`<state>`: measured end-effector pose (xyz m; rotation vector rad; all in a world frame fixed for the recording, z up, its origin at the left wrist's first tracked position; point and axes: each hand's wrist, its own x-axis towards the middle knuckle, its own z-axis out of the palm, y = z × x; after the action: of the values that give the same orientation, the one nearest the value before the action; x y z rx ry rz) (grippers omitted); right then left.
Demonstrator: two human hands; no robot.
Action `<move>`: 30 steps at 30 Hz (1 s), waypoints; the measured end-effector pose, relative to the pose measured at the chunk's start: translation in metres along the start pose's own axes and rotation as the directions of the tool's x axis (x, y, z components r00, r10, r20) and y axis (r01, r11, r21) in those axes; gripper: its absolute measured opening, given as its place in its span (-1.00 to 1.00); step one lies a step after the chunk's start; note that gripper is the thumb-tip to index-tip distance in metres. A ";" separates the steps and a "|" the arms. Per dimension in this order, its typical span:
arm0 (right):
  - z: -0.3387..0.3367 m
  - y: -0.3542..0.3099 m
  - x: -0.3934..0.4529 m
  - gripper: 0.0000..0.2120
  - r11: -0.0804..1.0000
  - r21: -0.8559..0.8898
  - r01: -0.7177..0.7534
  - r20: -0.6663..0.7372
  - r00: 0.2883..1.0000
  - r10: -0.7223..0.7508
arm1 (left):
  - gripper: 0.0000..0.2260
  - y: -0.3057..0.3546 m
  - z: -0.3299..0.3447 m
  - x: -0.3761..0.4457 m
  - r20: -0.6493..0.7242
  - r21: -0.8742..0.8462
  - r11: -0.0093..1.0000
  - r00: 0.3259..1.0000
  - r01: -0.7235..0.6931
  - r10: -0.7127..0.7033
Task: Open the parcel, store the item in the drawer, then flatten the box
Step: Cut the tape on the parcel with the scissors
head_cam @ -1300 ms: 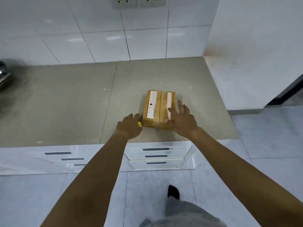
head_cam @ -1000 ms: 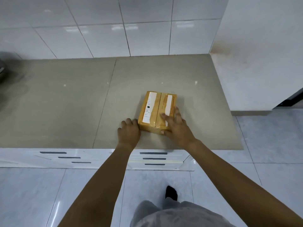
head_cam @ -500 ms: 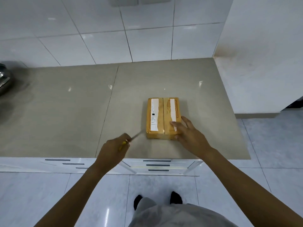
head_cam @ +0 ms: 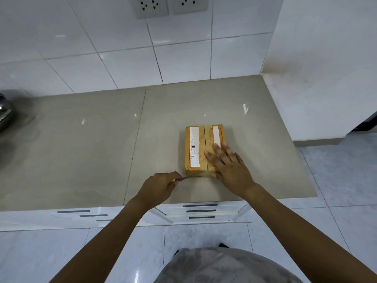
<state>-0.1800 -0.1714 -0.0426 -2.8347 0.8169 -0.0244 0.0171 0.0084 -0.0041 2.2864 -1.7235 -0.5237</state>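
A small brown cardboard parcel (head_cam: 199, 148) lies flat on the beige countertop (head_cam: 91, 148), taped, with a white label strip on each top flap. My right hand (head_cam: 228, 166) lies flat on the parcel's right half, fingers spread, pressing it down. My left hand (head_cam: 161, 185) is closed around a yellow-handled knife (head_cam: 184, 178); its thin blade reaches to the parcel's near bottom edge at the middle seam. Below the counter edge are white drawers (head_cam: 201, 211) with dark slot handles.
A shiny metal vessel (head_cam: 4, 112) sits at the far left of the counter. White tiled wall with sockets (head_cam: 152, 6) stands behind. A white wall (head_cam: 326, 68) bounds the counter's right side. My clothing and the tiled floor fill the bottom of the view.
My left hand drew back from the parcel's left side holding the knife, then brought the blade tip to the parcel's near edge. My right hand stayed pressed on the parcel.
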 end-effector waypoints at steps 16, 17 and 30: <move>0.002 -0.003 0.001 -0.31 1.000 0.019 -0.018 -0.006 1.000 0.018 | -0.81 -0.008 -0.014 0.001 0.049 -0.111 0.994 0.998 -0.023 0.029; 0.002 -0.003 0.001 -0.31 1.000 0.021 -0.017 -0.008 1.000 0.017 | -0.82 -0.007 -0.013 0.004 0.053 -0.112 0.993 0.998 -0.026 0.032; -0.001 -0.007 0.000 -0.32 0.998 -0.032 -0.054 0.015 0.998 0.055 | -0.71 0.008 -0.001 0.015 0.008 0.250 0.943 0.974 -0.221 0.226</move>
<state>-0.1763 -0.1656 -0.0400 -2.8368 0.8987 0.0187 0.0140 -0.0083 -0.0023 2.1998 -2.1102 -0.2480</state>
